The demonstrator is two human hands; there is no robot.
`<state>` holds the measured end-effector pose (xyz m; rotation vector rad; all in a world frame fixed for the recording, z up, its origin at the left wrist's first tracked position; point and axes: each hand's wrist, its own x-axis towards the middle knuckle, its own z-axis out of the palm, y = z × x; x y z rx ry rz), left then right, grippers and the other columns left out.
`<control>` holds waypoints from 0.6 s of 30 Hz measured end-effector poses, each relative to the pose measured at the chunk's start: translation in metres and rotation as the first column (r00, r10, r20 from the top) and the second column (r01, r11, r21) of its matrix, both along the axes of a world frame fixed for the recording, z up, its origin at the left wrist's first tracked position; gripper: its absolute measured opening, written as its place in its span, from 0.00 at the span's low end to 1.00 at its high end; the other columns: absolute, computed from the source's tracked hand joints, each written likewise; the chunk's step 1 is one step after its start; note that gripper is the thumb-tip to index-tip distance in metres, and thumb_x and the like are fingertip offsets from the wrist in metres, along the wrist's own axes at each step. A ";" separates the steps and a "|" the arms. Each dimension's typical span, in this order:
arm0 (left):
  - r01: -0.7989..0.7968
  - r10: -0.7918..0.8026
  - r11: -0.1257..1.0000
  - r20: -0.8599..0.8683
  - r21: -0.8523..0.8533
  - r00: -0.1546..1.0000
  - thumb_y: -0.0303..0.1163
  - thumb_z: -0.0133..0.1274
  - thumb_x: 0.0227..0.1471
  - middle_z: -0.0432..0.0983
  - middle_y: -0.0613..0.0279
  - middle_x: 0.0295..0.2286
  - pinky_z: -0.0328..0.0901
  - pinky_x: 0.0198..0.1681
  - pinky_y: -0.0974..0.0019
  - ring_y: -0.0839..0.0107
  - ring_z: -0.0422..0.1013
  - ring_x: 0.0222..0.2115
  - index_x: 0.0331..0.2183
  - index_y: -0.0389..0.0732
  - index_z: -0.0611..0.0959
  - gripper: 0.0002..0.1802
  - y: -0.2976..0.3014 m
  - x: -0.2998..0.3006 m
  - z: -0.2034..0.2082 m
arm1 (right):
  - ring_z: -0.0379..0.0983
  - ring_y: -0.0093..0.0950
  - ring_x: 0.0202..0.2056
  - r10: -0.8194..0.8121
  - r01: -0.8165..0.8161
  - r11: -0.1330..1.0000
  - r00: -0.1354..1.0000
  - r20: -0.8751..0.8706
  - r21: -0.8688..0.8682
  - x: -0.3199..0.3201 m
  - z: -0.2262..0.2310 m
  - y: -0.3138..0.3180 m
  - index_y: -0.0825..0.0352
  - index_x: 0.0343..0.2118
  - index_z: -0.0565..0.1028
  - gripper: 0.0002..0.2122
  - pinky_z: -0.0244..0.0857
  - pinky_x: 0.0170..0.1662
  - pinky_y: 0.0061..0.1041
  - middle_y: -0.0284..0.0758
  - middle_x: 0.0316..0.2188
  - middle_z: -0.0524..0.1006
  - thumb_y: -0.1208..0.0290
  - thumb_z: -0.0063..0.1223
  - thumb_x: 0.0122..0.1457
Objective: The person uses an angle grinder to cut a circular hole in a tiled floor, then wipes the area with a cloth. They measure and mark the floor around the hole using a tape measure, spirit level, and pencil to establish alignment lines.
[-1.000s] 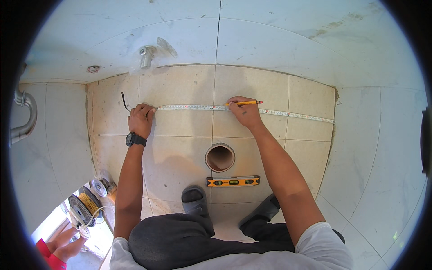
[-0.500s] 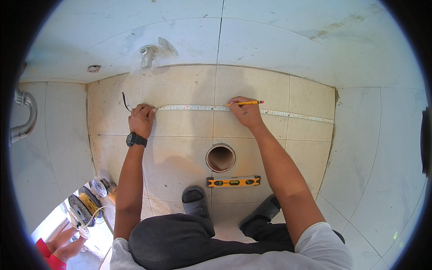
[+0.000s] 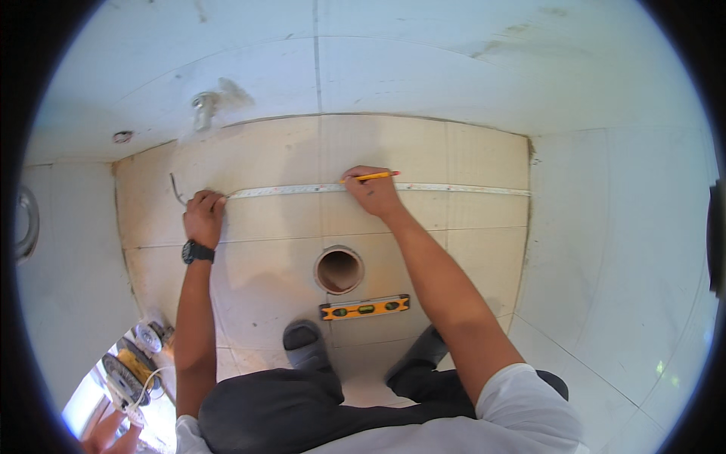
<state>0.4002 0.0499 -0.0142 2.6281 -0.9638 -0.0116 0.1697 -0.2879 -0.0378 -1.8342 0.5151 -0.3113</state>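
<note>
A white tape measure blade [image 3: 287, 190] stretches across the beige floor tiles to the right wall. My left hand [image 3: 204, 213] grips the tape measure at the blade's left end; its case is hidden under the fingers, and a dark strap sticks out beyond them. With closed fingers, my right hand [image 3: 372, 193] holds a yellow pencil [image 3: 376, 176], its red end pointing right and its tip down at the blade's near middle. Nearer to me, a round pipe opening [image 3: 339, 270] rises from the floor. A yellow spirit level [image 3: 365, 308] lies just in front of it.
A metal valve [image 3: 203, 110] juts from the far white wall. Low at left stand an angle grinder [image 3: 150, 336] and a cable reel [image 3: 127, 375], with another person's bare limbs [image 3: 112, 433] beside them. My sandalled feet [image 3: 306, 344] flank the area below the level.
The whole view has shifted, so the scene sits further left and slightly lower. Both hands keep their places on the tape and pencil. Less of the other person shows.
</note>
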 end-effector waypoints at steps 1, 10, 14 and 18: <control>-0.011 0.011 1.000 -0.014 -0.002 1.000 0.38 0.61 0.56 0.81 0.67 0.40 0.72 0.42 0.54 0.58 0.76 0.40 0.35 0.48 0.89 0.08 0.000 0.000 0.001 | 0.75 0.22 0.29 -0.001 0.002 1.000 0.999 -0.034 0.010 0.000 0.001 0.000 0.69 0.33 0.81 0.07 0.70 0.36 0.25 0.34 0.27 0.81 0.70 0.58 0.59; -0.025 0.026 0.999 -0.049 0.023 0.998 0.39 0.61 0.56 0.81 0.69 0.40 0.70 0.44 0.52 0.60 0.75 0.42 0.37 0.49 0.89 0.08 -0.001 -0.002 0.003 | 0.75 0.23 0.29 -0.008 0.009 1.000 0.998 -0.067 0.006 -0.003 0.005 0.002 0.68 0.33 0.81 0.07 0.70 0.36 0.25 0.34 0.26 0.80 0.71 0.56 0.58; -0.038 0.039 0.998 -0.028 0.043 0.999 0.39 0.60 0.56 0.81 0.69 0.40 0.70 0.43 0.51 0.59 0.75 0.42 0.36 0.49 0.89 0.08 0.001 -0.003 0.003 | 0.75 0.22 0.28 -0.056 0.078 0.975 0.992 -0.111 0.207 0.002 0.008 -0.002 0.70 0.34 0.81 0.08 0.70 0.35 0.24 0.33 0.28 0.81 0.70 0.56 0.61; -0.068 0.070 0.997 -0.035 0.045 0.997 0.40 0.60 0.57 0.81 0.70 0.41 0.70 0.43 0.51 0.60 0.75 0.42 0.35 0.50 0.89 0.08 0.000 -0.005 0.001 | 0.76 0.24 0.30 -0.446 0.314 0.733 0.892 0.079 0.603 -0.010 0.025 -0.023 0.72 0.38 0.81 0.13 0.71 0.35 0.23 0.36 0.31 0.80 0.66 0.52 0.69</control>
